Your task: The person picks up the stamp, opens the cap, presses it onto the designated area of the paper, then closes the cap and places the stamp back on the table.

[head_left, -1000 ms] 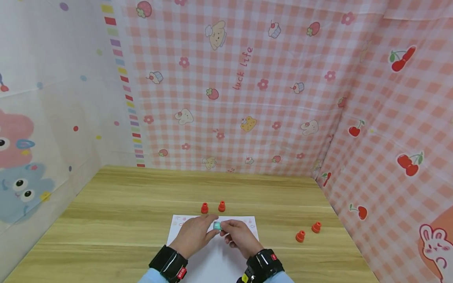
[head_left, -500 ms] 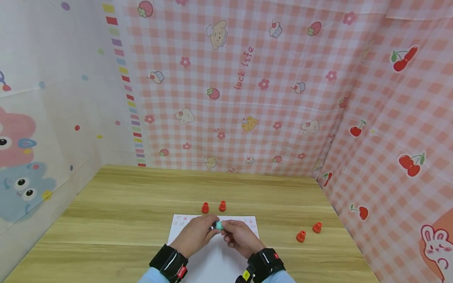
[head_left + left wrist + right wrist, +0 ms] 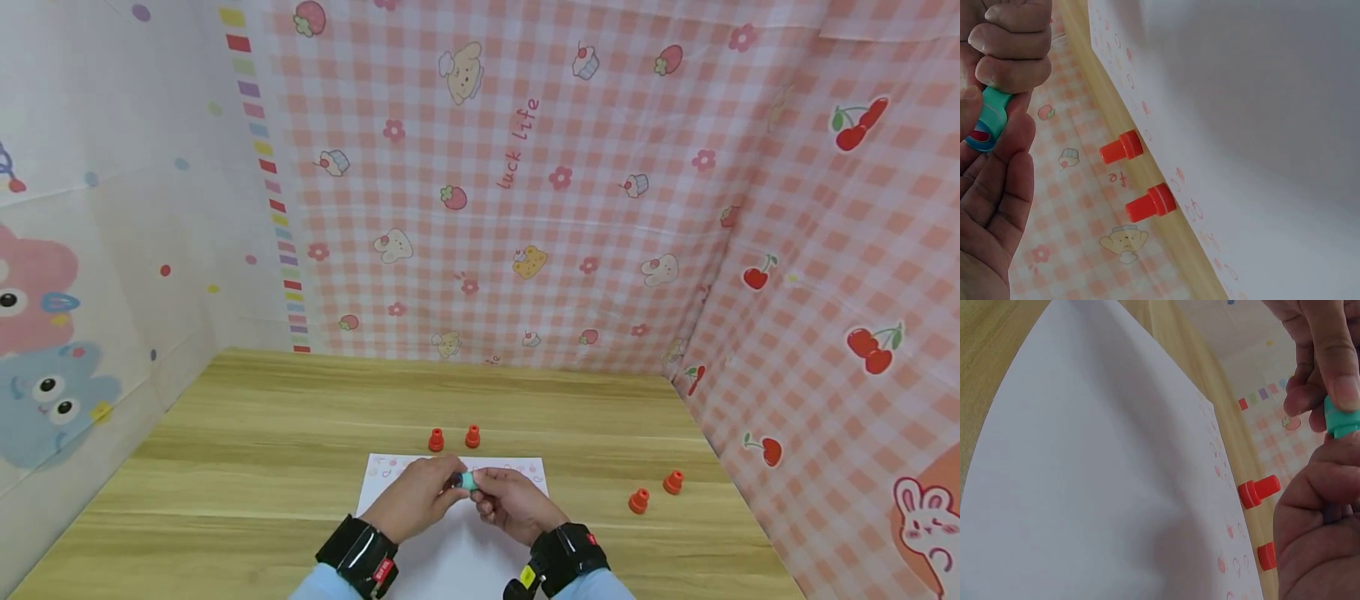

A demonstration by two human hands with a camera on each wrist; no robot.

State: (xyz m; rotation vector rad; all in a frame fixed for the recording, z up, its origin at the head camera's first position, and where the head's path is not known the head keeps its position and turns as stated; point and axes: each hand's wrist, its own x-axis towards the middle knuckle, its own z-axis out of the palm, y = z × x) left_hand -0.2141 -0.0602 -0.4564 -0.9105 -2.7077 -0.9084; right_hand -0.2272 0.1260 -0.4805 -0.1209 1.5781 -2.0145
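Observation:
Over the paper (image 3: 480, 550), both hands meet at a small teal toy stamp (image 3: 468, 481). My left hand (image 3: 412, 500) pinches its wider end between thumb and fingers. The right hand (image 3: 517, 504) grips the narrower end, its other fingers curled in. In the left wrist view, a blue and red end face shows on the stamp (image 3: 988, 122), partly behind a thumb. Fingertips cover much of the teal body (image 3: 1341, 419) in the right wrist view. Small red and pink prints (image 3: 1130, 81) run along the paper's far edge.
Two red stamps (image 3: 437, 440) (image 3: 472, 436) stand just beyond the paper's far edge. Another two orange-red stamps (image 3: 639, 501) (image 3: 673, 482) stand to the right on the wooden table (image 3: 225, 467). Patterned cloth (image 3: 487, 208) encloses the back and sides.
The stamp has shifted slightly right and turned, so a dark end now shows by the left fingers. My right hand has moved slightly right; the left has barely moved.

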